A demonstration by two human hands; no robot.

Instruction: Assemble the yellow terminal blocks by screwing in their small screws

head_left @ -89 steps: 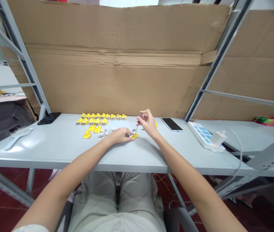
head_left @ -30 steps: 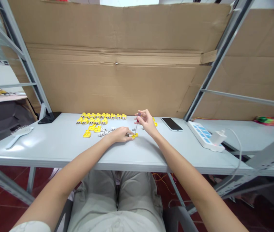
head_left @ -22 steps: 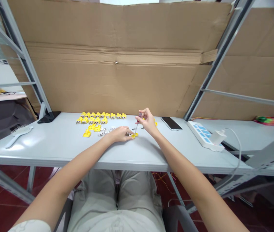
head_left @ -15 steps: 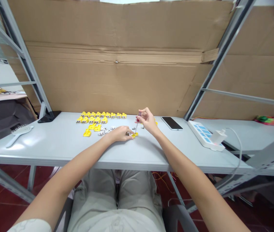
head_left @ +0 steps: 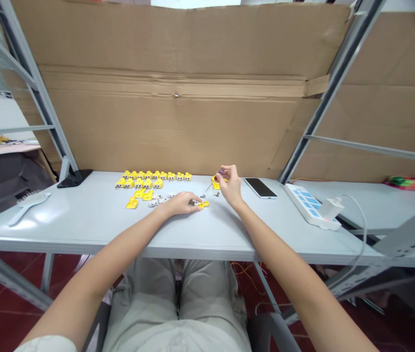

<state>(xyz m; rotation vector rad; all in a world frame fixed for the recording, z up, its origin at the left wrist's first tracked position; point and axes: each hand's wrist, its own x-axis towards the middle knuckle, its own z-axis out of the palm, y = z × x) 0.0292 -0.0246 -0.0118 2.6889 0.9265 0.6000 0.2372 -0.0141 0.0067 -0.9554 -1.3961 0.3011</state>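
My left hand (head_left: 181, 203) rests on the grey table (head_left: 82, 217), its fingertips pinching a small yellow plastic connector (head_left: 203, 204). My right hand (head_left: 229, 180) is raised a little to the right, shut on a thin screwdriver (head_left: 210, 184) whose shaft slants down to the left, with its tip touching nothing. Below that hand lie another yellow connector (head_left: 216, 185) and a few tiny metal screws (head_left: 216, 194). Rows of yellow connectors (head_left: 148, 177) stand further left, with small white parts (head_left: 159, 200) in front of them.
A black smartphone (head_left: 260, 187) lies just right of my right hand, and a white-and-blue power strip (head_left: 308, 206) with a plug and cable sits further right. A white hairbrush (head_left: 29, 201) lies at the left. Cardboard sheets and metal shelf uprights stand behind the table.
My right hand has moved right, away from the left hand, and the screwdriver has tilted from near upright to a low slant, its tip off the connector. My left hand has stayed put.
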